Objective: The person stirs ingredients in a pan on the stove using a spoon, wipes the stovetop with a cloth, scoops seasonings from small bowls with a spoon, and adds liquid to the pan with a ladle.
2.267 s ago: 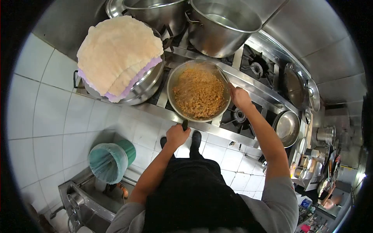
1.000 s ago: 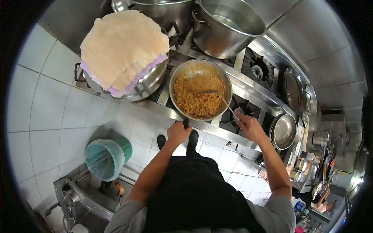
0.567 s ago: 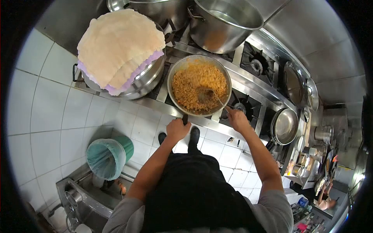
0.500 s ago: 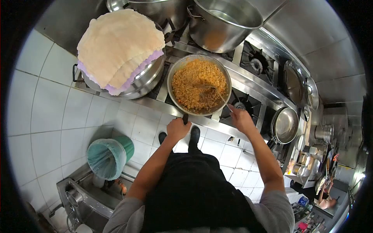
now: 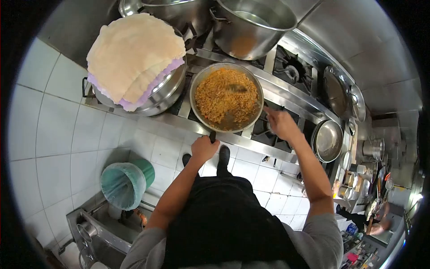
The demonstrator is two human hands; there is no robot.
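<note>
A frying pan [image 5: 193, 104] full of orange-brown, crumbly food [image 5: 224, 96] sits on the stove. My left hand [image 5: 204, 149] is wrapped round the pan's dark handle [image 5: 212, 136] at the near side. From the right, my right hand [image 5: 283, 123] grips a metal spoon; its blurred head [image 5: 237, 88] rests in the food toward the far side of the pan. Some bare pan bottom shows at the near right, where the food is thinner.
A large pot [image 5: 253, 38] stands behind the pan. At left, flat pale sheets [image 5: 134, 56] lie over a wide steel pot [image 5: 166, 96]. Nearby are a burner [image 5: 292, 71], stacked pans [image 5: 329, 141], a lined green bin [image 5: 144, 172] and a sink [image 5: 101, 233]. Another person works far right.
The spoon's head has moved farther from me across the pan, pushing food away and baring some of the bottom. My right hand has shifted slightly up; my left hand stays on the handle.
</note>
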